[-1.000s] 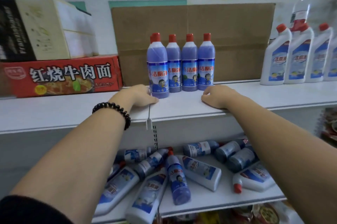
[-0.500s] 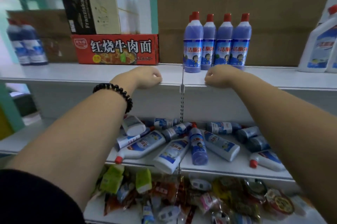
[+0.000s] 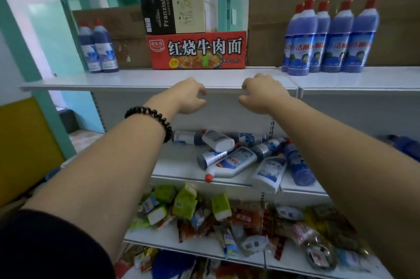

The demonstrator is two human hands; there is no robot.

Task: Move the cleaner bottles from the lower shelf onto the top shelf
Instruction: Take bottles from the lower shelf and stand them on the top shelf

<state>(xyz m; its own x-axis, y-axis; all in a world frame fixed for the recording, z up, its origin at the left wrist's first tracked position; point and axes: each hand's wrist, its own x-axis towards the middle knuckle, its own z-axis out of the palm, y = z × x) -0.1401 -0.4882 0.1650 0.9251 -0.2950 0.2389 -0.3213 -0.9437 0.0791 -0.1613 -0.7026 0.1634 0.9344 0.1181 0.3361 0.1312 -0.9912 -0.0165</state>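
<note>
The top shelf (image 3: 136, 78) now shows a bare stretch in the middle. The view has swung left since a second ago, so the upright blue bottles (image 3: 329, 38) that stood just behind the knuckles now sit off to the right. A red box (image 3: 196, 50) is straight ahead at the back, and two dark bottles (image 3: 97, 49) are at the far left. Below, the lower shelf (image 3: 177, 167) still carries its heap of cleaner bottles (image 3: 229, 160), all lying on their sides and none picked up.

The left hand (image 3: 188, 94) and right hand (image 3: 261, 93) have shifted along the top shelf's near edge. They no longer rest as fists on it. The fingers (image 3: 201, 91) have loosened into a slack curl and hold nothing. That suggests a placement is done, and the next step is probably to reach down into the heap for another bottle.
</note>
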